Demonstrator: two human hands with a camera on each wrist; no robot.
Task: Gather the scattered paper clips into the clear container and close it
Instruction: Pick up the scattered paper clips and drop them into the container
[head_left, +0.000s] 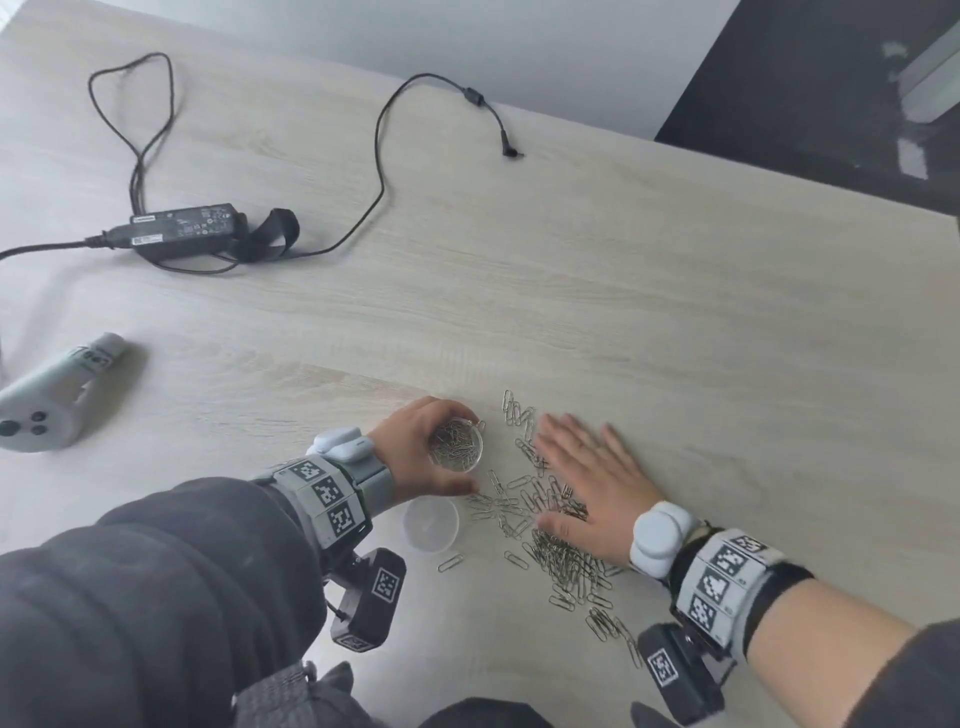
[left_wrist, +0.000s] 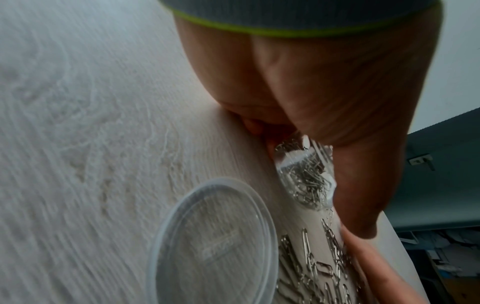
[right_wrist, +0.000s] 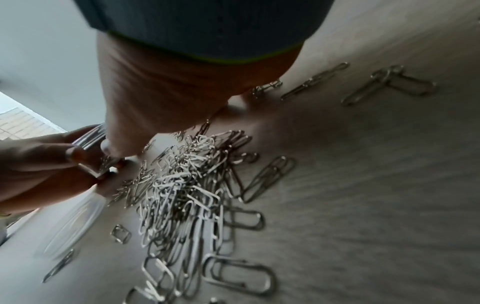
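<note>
My left hand grips a small round clear container holding several paper clips, standing on the table; the container shows between thumb and fingers in the left wrist view. Its clear lid lies flat just in front of that hand, large in the left wrist view as the lid. Silver paper clips lie scattered between the hands. My right hand lies flat, fingers straight, on the clips' right side. The clip pile spreads below the right palm.
A black power adapter with its cable lies at the back left of the wooden table. A grey handheld controller rests at the left. The table's far right edge borders a dark floor.
</note>
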